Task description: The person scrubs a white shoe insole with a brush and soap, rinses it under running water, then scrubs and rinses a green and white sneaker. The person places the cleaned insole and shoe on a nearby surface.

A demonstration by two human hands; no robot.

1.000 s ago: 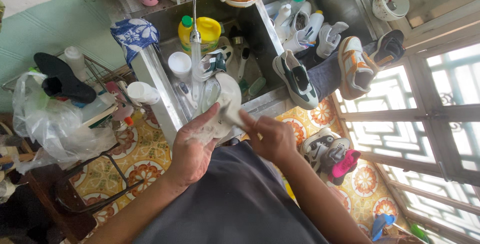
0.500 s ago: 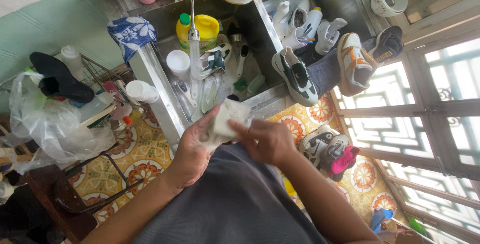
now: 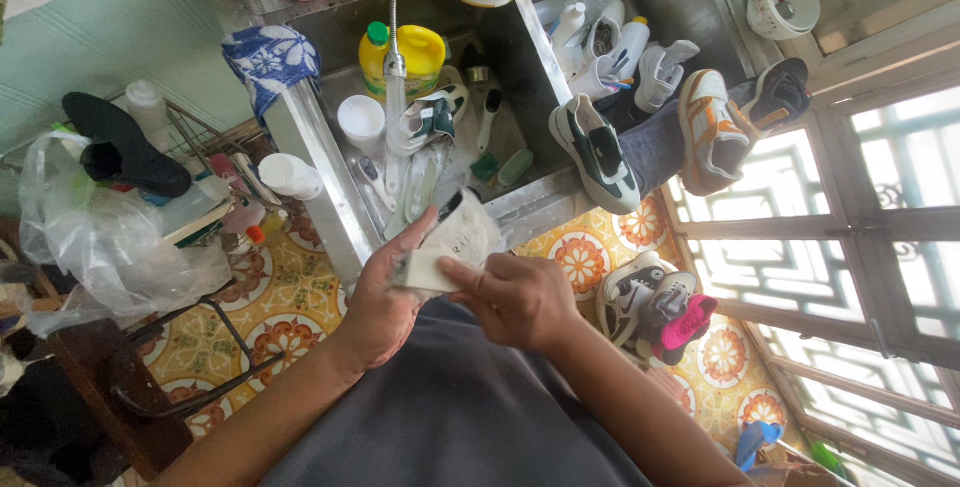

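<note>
Left hand (image 3: 385, 292): fingers wrapped around a white shoe (image 3: 455, 237), held just near of the sink (image 3: 545, 192).
Right hand (image 3: 515, 297): fingers pinched on a pale block (image 3: 425, 270), pressed leftward against the shoe.
Far: faucet (image 3: 395, 67), sneakers (image 3: 598, 152).

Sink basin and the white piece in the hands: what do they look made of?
Sink basin: likely stainless steel, with a dull grey sheen. White piece, held by left hand and right hand: looks soft, possibly fabric or foam, bent and matte; can't tell further.
</note>
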